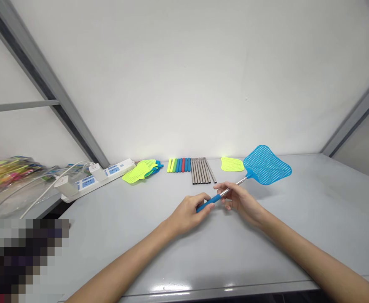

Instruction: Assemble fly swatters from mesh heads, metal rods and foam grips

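A blue fly swatter (pixel 267 165) with a perforated head is held slantwise above the table, its head up at the right. My left hand (pixel 192 212) is closed round its blue handle grip, thumb along the near side. Loosely curled about the silver metal shaft, just past the grip, is my right hand (pixel 239 200); some of its fingers stand a little apart. Beyond my hands lies a row of metal tubes (pixel 200 171). Left of them are several coloured handle grips (pixel 178 165) in yellow, green, blue and red. One yellow swatter head (pixel 231 164) lies behind the shaft.
At the left is a pile of yellow and blue swatter heads (pixel 142 170). A white power strip (pixel 100 180) with plugs and cables runs along the left edge of the grey table (pixel 184 261). Plastic-bagged items (pixel 10 172) lie further left. A white wall (pixel 184 84) bounds the back.
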Demonstrator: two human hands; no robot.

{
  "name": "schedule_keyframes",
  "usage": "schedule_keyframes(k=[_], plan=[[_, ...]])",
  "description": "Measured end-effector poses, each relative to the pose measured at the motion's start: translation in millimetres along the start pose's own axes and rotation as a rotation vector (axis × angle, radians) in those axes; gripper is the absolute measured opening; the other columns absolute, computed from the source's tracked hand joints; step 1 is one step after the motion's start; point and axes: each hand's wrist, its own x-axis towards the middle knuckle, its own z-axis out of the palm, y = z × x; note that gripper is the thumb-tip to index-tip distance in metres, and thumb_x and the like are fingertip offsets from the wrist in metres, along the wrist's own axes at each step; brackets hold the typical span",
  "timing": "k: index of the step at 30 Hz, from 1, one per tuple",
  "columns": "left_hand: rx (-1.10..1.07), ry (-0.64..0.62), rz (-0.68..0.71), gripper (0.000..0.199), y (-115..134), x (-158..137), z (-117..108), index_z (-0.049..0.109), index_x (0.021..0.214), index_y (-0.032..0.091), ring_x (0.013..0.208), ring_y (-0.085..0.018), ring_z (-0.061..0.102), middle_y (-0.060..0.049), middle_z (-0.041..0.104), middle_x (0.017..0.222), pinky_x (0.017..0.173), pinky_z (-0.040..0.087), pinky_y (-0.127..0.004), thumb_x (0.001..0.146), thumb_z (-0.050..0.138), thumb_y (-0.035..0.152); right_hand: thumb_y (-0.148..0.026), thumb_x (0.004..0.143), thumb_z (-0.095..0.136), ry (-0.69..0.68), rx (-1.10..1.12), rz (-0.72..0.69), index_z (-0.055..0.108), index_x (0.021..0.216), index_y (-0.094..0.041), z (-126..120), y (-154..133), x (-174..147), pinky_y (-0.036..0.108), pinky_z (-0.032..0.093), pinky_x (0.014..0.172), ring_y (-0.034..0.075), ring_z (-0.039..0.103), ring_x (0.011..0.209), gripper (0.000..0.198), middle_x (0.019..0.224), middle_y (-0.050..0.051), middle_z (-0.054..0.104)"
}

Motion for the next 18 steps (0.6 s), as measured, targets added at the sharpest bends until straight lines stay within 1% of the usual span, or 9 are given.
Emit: schedule_keyframes(k=[4,8,10,14,18], plan=[[-0.066,0.009,-0.025,0.026,5,0,2,0.051,0.077,0.018,0.049,-0.007,0.034,0.006,0.039,0.054,0.048,0.027,-0.02,0.08,0.035,0.039,-0.037,0.074,0.045,0.06,0.199,-0.022,0.061,0.084,-0.013,-7,-6,4,0.021,0.037,0.044,0.011,0.046,0.059,0.03,0.069,0.004,0.051],[-0.076,0.023,-0.045,0.025,7,-1,2,0.05,0.079,0.018,0.05,-0.007,0.034,0.006,0.037,0.054,0.047,0.026,-0.02,0.08,0.035,0.038,-0.033,0.071,0.05,0.217,0.473,-0.053,0.059,0.08,-0.01,-19,-9,12,0.023,0.042,0.051,0.012,0.048,0.059,0.027,0.064,0.004,0.051],[-0.082,0.016,-0.053,0.025,7,-1,2,0.05,0.079,0.018,0.051,-0.008,0.035,0.005,0.038,0.055,0.048,0.026,-0.02,0.081,0.034,0.037,-0.03,0.07,0.051,0.261,0.577,-0.045,0.058,0.081,-0.009,-23,-9,15,0.024,0.043,0.053,0.012,0.049,0.06,0.024,0.064,0.004,0.05],[-0.14,0.005,-0.082,0.025,8,-1,4,0.049,0.079,0.018,0.052,-0.008,0.039,0.005,0.042,0.055,0.049,0.029,-0.02,0.081,0.034,0.038,-0.028,0.071,0.05,0.266,0.685,-0.045,0.054,0.086,-0.01,-23,-9,15,0.024,0.044,0.053,0.012,0.048,0.06,0.024,0.067,0.004,0.05],[-0.301,0.004,-0.136,0.026,10,-3,10,0.047,0.079,0.018,0.05,-0.009,0.041,0.005,0.045,0.052,0.051,0.032,-0.021,0.081,0.034,0.04,-0.029,0.071,0.05,0.228,0.72,-0.098,0.053,0.088,-0.01,-20,-12,13,0.024,0.044,0.052,0.012,0.048,0.06,0.025,0.068,0.004,0.049]])
